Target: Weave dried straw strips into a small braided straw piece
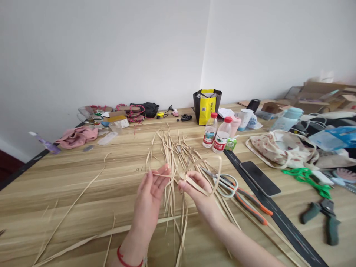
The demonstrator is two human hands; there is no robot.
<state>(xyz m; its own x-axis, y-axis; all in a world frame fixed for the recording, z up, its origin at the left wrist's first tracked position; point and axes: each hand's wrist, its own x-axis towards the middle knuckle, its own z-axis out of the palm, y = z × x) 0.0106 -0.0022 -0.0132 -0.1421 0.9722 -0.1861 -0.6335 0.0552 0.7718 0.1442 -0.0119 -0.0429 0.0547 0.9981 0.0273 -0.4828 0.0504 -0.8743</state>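
Observation:
Between thumb and finger of my left hand (151, 193), palm turned up and the other fingers loosely curled, runs a thin end of a pale, flat plant-fibre strip (220, 167). My right hand (200, 189) pinches the strip where it is folded or knotted into a small bundle. From there it rises in a wide loop over the right hand. Beneath both hands lies a loose pile of similar strips (169, 148). Scissors (228, 185) with pale handles rest just right of my right hand, partly over orange-and-grey pliers (250, 204).
Two red-capped bottles (210, 131) stand behind the pile, near a black-and-yellow bag (207, 107). A phone (260, 178), a cloth bag (280, 150) and dark-green-handled pruners (324, 218) lie on the right. A pink cloth (78, 137) is at left. One long strip (80, 194) crosses the left tabletop.

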